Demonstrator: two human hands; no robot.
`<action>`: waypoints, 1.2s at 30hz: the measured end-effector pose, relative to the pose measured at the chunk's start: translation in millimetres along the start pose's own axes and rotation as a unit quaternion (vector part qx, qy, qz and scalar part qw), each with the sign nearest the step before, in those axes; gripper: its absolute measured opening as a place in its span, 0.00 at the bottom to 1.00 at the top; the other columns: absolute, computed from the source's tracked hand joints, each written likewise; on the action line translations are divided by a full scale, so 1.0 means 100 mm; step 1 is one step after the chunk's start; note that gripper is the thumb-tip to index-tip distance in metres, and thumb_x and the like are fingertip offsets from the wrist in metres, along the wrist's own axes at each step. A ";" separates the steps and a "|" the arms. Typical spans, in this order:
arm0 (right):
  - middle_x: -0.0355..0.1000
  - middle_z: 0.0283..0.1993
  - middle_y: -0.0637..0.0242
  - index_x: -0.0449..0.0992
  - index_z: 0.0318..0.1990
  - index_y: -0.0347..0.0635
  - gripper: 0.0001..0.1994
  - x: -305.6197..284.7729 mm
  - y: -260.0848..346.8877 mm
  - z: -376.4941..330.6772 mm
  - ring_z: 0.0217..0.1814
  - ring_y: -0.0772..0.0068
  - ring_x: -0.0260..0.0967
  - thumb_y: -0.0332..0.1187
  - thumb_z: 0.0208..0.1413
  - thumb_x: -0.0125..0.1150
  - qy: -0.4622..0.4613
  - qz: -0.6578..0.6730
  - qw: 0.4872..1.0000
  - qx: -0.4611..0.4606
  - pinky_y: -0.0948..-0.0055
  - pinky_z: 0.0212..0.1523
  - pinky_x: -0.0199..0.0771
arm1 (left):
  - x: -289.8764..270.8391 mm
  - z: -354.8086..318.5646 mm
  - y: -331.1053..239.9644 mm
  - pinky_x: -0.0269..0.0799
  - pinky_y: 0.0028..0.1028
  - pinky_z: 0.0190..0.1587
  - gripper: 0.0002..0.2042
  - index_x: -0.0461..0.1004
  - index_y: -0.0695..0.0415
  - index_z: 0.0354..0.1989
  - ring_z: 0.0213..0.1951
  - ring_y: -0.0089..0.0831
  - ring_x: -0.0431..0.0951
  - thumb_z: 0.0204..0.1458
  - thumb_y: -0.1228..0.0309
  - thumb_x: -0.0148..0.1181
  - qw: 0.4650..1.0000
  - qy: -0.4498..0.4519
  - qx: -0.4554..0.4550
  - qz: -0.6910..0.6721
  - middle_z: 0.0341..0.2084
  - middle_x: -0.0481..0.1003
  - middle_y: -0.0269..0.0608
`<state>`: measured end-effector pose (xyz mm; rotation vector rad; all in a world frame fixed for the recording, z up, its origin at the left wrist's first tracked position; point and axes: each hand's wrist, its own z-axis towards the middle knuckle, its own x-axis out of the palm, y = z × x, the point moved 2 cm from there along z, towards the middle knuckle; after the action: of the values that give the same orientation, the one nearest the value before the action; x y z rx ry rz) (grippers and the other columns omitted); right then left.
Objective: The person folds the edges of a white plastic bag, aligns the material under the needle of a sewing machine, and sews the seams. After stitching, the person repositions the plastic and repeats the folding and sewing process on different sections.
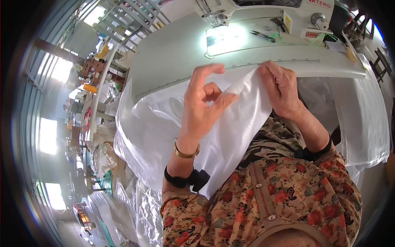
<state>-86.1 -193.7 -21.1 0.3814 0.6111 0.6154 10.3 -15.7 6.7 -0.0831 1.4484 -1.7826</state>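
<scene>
- White woven sheet is held up in front of the chest, draped off the grey table edge.
- Left hand: the sheet's edge is pinched between thumb and middle finger; forefinger is raised, curled.
- Right hand: the sheet's top corner is gripped, fingers curled over it.
- Sewing machine is seen beyond; scissors lie on its bed.

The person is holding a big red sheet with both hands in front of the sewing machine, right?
Not quite. The sheet is white, not red, as the head view shows. The rest holds: the left hand and right hand both grip it, in front of the sewing machine.
</scene>
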 end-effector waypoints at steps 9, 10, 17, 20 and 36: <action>0.67 0.22 0.59 0.69 0.37 0.35 0.03 0.23 -0.22 -0.15 0.19 0.64 0.60 0.25 0.62 0.49 -0.183 0.000 0.982 0.041 0.75 0.24 0.64 | 0.09 -1.07 0.45 0.74 0.21 0.38 0.29 0.59 0.61 0.56 0.30 0.21 0.72 0.45 0.88 0.61 0.990 -0.120 -0.070 0.032 0.55 0.55 0.44; 0.67 0.22 0.59 0.69 0.37 0.35 0.03 0.23 -0.22 -0.15 0.19 0.64 0.60 0.25 0.62 0.49 -0.179 0.004 0.983 0.041 0.75 0.24 0.64 | 0.13 -1.12 0.44 0.71 0.18 0.32 0.19 0.66 0.63 0.48 0.28 0.18 0.70 0.47 0.86 0.61 0.979 -0.165 -0.099 0.073 0.44 0.66 0.41; 0.72 0.29 0.59 0.70 0.39 0.35 0.03 0.16 -0.27 -0.20 0.22 0.64 0.67 0.22 0.60 0.50 -0.216 -0.089 0.972 -0.021 0.77 0.26 0.67 | -0.35 -1.17 0.28 0.67 0.24 0.28 0.03 0.71 0.65 0.30 0.24 0.25 0.71 0.55 0.80 0.54 0.955 -0.213 -0.085 0.190 0.22 0.73 0.40; 0.73 0.30 0.59 0.70 0.39 0.34 0.04 0.12 -0.37 -0.25 0.24 0.64 0.69 0.20 0.58 0.50 -0.251 -0.126 0.958 -0.053 0.76 0.27 0.68 | -0.55 -0.77 -0.22 0.67 0.30 0.33 0.03 0.71 0.62 0.28 0.23 0.36 0.69 0.51 0.79 0.58 0.897 -0.227 -0.014 0.380 0.25 0.72 0.40; 0.72 0.33 0.60 0.70 0.41 0.33 0.07 -0.27 -0.33 -0.23 0.32 0.72 0.67 0.21 0.60 0.44 -0.283 -0.108 0.953 0.013 0.76 0.35 0.67 | -0.71 -0.43 -0.27 0.66 0.21 0.35 0.05 0.71 0.60 0.30 0.24 0.17 0.68 0.51 0.74 0.61 0.983 -0.059 -0.080 0.157 0.24 0.71 0.32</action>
<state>-104.4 -232.6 -44.1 0.4835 0.1052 0.2646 19.9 62.1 45.1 -0.0393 1.4301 -1.3836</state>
